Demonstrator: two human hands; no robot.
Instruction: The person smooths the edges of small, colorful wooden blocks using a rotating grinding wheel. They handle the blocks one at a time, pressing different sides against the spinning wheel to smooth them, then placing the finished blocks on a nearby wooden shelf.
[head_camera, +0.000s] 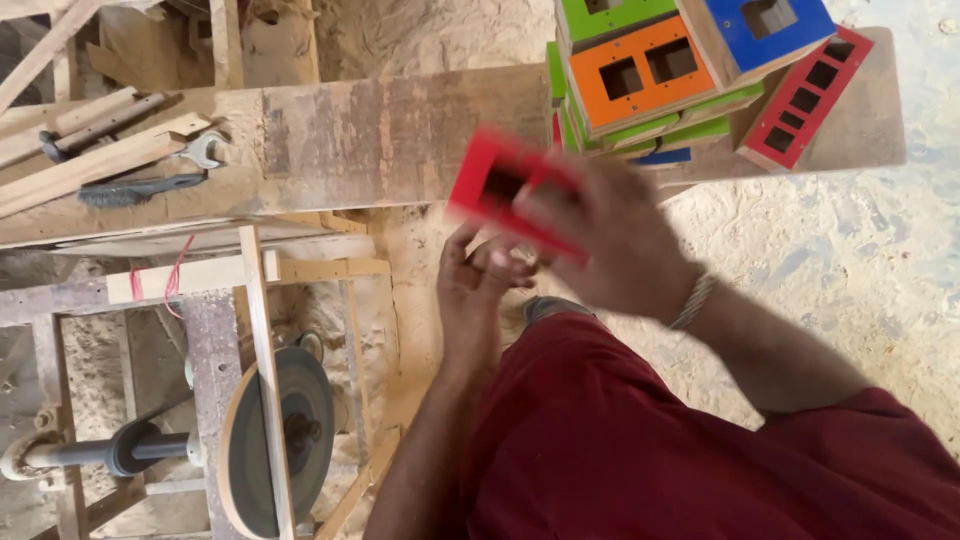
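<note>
Above the lap, right hand (610, 235) clamps a red frame (500, 185); left hand (480, 280) curls beneath. Blurred grip may slip, dropping it onto sawdust (850, 260).

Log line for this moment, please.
right hand: holds red box | left hand: below it, empty-looking | painted boxes: stacked on plank | view: blurred
</note>
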